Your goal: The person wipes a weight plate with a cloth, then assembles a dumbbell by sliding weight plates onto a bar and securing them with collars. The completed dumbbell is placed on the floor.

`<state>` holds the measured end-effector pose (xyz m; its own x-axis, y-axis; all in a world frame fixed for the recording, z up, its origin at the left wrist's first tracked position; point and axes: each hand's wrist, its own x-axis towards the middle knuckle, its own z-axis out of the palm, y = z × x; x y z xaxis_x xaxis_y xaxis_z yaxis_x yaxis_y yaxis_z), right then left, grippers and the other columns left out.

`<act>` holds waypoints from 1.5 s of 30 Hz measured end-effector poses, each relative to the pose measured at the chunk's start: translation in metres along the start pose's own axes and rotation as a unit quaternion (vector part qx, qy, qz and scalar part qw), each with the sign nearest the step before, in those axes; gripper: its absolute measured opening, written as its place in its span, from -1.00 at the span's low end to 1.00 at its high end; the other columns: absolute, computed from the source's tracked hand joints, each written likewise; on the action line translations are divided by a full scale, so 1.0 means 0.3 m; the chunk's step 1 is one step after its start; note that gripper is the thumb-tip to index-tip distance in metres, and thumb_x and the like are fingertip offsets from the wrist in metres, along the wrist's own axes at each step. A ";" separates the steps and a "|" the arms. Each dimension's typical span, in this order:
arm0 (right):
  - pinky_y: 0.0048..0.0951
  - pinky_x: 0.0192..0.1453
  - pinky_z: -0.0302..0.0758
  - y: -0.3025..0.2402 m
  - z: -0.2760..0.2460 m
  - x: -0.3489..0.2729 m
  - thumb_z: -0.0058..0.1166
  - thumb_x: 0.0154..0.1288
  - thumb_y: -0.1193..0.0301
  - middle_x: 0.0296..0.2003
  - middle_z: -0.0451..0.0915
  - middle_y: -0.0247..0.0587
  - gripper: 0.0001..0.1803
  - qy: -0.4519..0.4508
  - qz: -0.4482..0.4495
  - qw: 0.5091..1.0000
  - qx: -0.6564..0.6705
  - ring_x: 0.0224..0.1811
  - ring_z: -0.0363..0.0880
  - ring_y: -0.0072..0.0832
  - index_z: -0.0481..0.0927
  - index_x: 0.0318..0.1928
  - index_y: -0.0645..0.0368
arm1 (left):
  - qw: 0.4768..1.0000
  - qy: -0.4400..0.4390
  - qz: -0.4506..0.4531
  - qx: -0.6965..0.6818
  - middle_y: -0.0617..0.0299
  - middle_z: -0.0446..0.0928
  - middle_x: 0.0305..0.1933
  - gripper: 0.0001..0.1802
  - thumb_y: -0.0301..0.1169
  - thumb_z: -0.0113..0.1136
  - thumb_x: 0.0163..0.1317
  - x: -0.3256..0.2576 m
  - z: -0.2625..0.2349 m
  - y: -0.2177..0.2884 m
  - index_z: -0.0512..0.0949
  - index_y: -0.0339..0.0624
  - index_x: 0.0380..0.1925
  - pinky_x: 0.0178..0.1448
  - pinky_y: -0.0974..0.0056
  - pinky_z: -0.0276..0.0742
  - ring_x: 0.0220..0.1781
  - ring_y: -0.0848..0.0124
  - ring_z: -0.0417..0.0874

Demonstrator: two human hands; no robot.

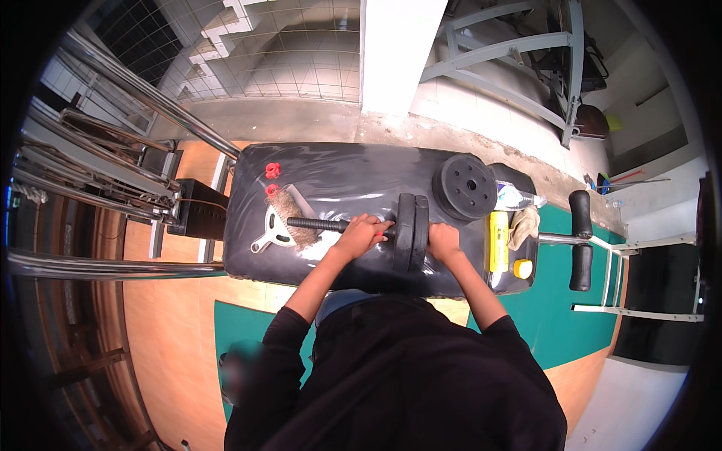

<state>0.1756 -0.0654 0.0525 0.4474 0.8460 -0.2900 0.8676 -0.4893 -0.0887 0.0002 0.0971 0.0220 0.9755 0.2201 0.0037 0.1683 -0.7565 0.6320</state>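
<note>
— What do the hands hold?

— The left hand (362,233) is closed around the threaded bar (320,224) of a dumbbell lying across the middle of the black bench (353,177). The right hand (444,242) is curled on the bar's other side, pressed against two black plates (411,232) standing on edge between the hands.

— What lies around them?

— Beyond the bar's left end, a brush (289,218) and a metal scraper (272,229); two red collars (272,179) near the far left corner. A loose plate (468,186) lies flat at the far right.

— Any packages?

— At the right edge, a yellow tube (498,240) with a yellow cap (523,268) near it, a rag (524,225), and a clear bottle (517,198) lying down. Nothing sits between the hands and the plates.
</note>
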 end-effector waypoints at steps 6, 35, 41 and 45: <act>-0.21 -0.26 0.55 0.089 0.131 0.018 0.08 -0.07 0.44 -0.44 0.62 0.01 -0.82 0.028 0.046 0.998 -0.022 -0.34 0.64 -0.12 0.60 -0.37 0.16 | 1.000 0.015 0.010 0.019 0.26 0.50 -0.14 -0.56 -0.20 0.13 0.18 0.017 0.019 0.030 0.48 0.05 0.10 0.08 0.12 0.26 -0.02 0.23 0.42; -0.18 -0.33 0.53 0.109 0.176 0.015 0.11 -0.13 0.40 -0.55 0.59 -0.03 -0.91 0.036 0.038 0.999 -0.014 -0.44 0.62 -0.11 0.58 -0.57 0.14 | 0.880 0.180 -0.439 0.011 -0.02 0.32 0.16 -0.40 -0.31 0.25 0.07 -0.070 -0.378 -0.810 0.37 0.05 0.18 0.19 0.13 0.39 0.13 0.03 0.44; -0.16 -0.39 0.52 0.101 0.169 0.007 0.08 -0.12 0.38 -0.59 0.57 -0.02 -0.90 0.050 0.028 0.998 0.001 -0.49 0.61 -0.09 0.53 -0.61 0.13 | 0.870 0.157 -0.465 0.053 0.13 0.36 0.11 -0.43 -0.33 0.32 0.02 -0.019 -0.371 -0.821 0.41 0.07 0.10 0.16 -0.02 0.36 0.13 0.11 0.45; -0.16 -0.40 0.51 0.088 0.149 -0.025 0.08 -0.11 0.38 -0.59 0.57 -0.02 -0.90 0.045 0.013 0.999 0.003 -0.49 0.61 -0.09 0.53 -0.61 0.13 | 0.879 0.212 -0.427 0.033 0.04 0.43 0.01 -0.56 -0.39 0.29 0.04 -0.041 -0.360 -0.833 0.45 -0.07 -0.03 0.11 0.04 0.41 0.06 0.07 0.49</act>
<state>0.1854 -0.0942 0.0099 0.4871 0.8490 -0.2049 0.8548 -0.5115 -0.0876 -0.0692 0.3499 -0.0524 0.3517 0.9235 -0.1533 0.8346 -0.2351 0.4982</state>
